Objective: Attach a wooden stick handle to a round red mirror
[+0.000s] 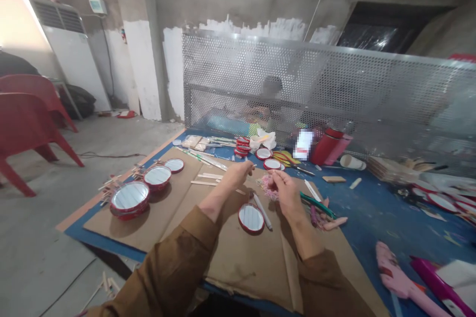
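My left hand (241,176) is above the cardboard, fingers pinched together; a small pale bit shows at the fingertips, too small to name. Beside it, my right hand (285,189) has its thumb and fingers closed over a heap of small pastel pieces (265,186). Whatever those fingers hold is hidden. Below and between the hands lies a round red-rimmed disc (251,218) with a pale striped face. A white pen-like stick (263,212) rests against its right side, touching or nearly so. Several flat wooden sticks (204,183) lie left of my left hand.
Stacked red-rimmed discs (130,197) stand on the cardboard (178,223) at left. Pencils and crayons (327,218) lie right of my right hand. A pink glue gun (394,272), red bottle (326,146) and phone (303,144) are on the blue table. Behind a perforated metal screen (230,69) sits a person.
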`<state>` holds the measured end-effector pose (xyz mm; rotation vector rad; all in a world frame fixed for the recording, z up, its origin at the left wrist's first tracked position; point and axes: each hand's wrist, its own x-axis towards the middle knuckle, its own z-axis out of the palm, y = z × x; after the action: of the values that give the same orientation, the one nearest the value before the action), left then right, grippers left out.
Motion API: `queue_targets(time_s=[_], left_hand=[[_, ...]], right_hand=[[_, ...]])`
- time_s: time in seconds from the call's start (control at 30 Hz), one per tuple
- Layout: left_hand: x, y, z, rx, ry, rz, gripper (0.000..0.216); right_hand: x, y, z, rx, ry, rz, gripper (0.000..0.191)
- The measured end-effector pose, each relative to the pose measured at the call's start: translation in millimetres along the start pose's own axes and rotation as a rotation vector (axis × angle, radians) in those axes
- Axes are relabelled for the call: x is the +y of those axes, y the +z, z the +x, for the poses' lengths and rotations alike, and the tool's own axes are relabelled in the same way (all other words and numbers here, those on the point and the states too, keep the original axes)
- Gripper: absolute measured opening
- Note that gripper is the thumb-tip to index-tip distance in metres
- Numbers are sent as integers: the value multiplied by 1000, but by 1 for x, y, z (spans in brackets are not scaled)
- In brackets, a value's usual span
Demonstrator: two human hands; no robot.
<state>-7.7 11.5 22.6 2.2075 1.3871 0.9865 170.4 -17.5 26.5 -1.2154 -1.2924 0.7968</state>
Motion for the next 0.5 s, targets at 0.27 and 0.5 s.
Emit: queue_targets(time_s=[0.27,0.5], left_hand=[[5,7,2,4,-4,10,21],[18,10,2,-62,53,51,24]], right_hand=[[-4,10,-10,-88,174,203,43],[-4,7,-8,-123,201,282,44]])
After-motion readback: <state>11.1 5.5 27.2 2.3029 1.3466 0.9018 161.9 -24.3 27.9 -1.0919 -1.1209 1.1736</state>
